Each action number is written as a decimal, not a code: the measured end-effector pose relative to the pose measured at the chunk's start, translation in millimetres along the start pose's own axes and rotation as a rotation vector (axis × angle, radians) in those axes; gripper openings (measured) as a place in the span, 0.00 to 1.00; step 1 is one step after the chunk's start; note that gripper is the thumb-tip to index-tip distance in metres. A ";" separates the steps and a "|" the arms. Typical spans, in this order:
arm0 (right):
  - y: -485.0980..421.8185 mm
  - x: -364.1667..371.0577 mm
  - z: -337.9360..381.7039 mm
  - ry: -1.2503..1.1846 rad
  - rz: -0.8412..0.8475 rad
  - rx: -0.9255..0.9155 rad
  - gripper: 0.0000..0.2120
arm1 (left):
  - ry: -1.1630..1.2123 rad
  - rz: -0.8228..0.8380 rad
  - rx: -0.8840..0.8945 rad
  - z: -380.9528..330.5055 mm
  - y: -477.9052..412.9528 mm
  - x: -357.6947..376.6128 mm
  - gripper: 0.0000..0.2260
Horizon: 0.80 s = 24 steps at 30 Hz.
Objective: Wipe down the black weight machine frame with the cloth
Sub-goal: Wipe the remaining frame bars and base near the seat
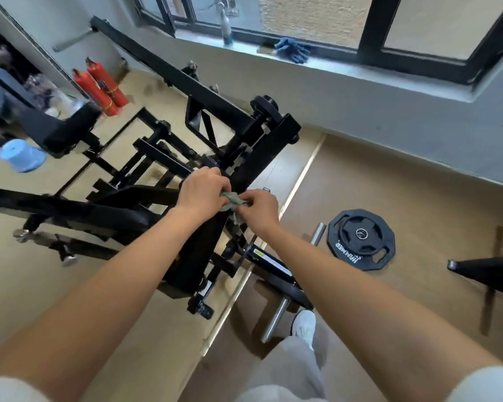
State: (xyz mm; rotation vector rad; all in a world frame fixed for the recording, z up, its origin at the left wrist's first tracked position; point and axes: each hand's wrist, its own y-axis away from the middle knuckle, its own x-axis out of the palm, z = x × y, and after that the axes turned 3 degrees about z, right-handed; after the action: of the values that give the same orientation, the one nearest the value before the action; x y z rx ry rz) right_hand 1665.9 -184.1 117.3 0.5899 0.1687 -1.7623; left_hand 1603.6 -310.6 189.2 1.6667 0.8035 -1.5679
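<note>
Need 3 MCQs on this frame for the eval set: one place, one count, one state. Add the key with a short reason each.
1. Where does the weight plate lie?
A) on the window sill
B) on the floor, right of the frame
C) loaded on the machine

2. How many red fire extinguishers are in view?
A) one
B) two
C) four

3. What state is the cloth in?
A) bunched, gripped by both hands
B) spread flat on the floor
C) hanging from a bar

Key:
1 B, the plate lies flat on the brown floor beside the frame.
2 B, two red cylinders stand side by side.
3 A, the left hand and right hand both pinch the crumpled cloth above the frame.
</note>
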 end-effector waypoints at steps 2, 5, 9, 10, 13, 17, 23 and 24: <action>-15.7 -5.1 -2.4 0.010 -0.007 -0.001 0.05 | 0.028 -0.035 0.005 -1.3 -15.1 4.1 0.07; -24.4 -12.1 -6.5 0.038 -0.050 -0.037 0.04 | 0.054 -0.091 0.041 -1.9 -21.6 10.7 0.06; -32.4 -35.0 -12.8 -0.071 -0.188 -0.034 0.04 | 0.093 -0.225 0.049 -13.9 -34.2 16.1 0.07; -37.7 -43.7 -13.7 -0.088 -0.217 -0.050 0.05 | 0.111 -0.257 0.044 -20.6 -40.8 15.5 0.07; -57.8 -72.5 -14.9 -0.118 -0.302 -0.095 0.06 | 0.181 -0.322 0.007 -46.2 -64.8 10.8 0.06; -82.5 -108.4 -16.9 -0.101 -0.383 -0.204 0.06 | 0.284 -0.373 -0.097 -77.5 -91.1 3.5 0.08; -140.0 -168.0 -17.4 -0.036 -0.179 -0.386 0.08 | 0.434 -0.505 -0.219 -110.6 -127.1 -0.5 0.07; -149.1 -177.2 -17.3 -0.015 -0.102 -0.407 0.08 | 0.459 -0.531 -0.271 -117.3 -130.5 0.5 0.06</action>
State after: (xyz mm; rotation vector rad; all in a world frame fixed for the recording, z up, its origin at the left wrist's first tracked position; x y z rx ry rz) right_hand 1559.6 18.4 157.4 0.2756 0.5404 -1.7633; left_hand 1562.1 -140.4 181.3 1.7117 1.7306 -1.3207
